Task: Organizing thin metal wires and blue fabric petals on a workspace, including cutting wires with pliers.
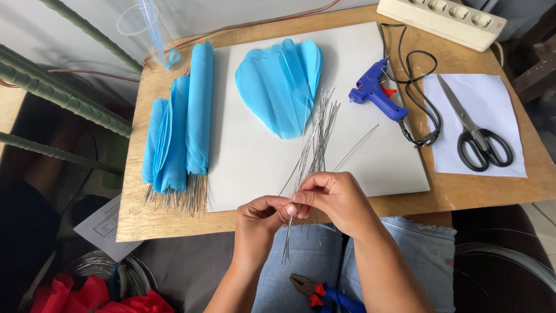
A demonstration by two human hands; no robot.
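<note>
**Q:** What are your hands doing here, above the lap?

**A:** My left hand [262, 213] and right hand [333, 200] meet at the near edge of the tabletop [174, 223]. The fingers of both are pinched together on a bundle of thin wires [315, 145], which fans out away from my fingertips across the white board [370, 168] and hangs down below them toward my jeans [307, 255].

**Q:** Which step is that?

**A:** By my reading, I am gathering or picking a wire out of the bundle. The next move, I would judge, calls for a firm pinch on a single strand while the others are held back (they lie close together and cross each other).

**Q:** What lies around you?

**A:** Beyond my fingers, a blue fan of folded tissue paper [281, 84] rests on the board, touching the far ends of the wires. To the left of my fingers lie folded blue paper pieces [179, 127] with wire stems sticking out. To the right and farther away are a blue glue gun [373, 93] with its black cord, and black-handled scissors [478, 136] on a white sheet. Pliers [318, 288] with red and blue handles sit on my lap, below my wrists.
</note>
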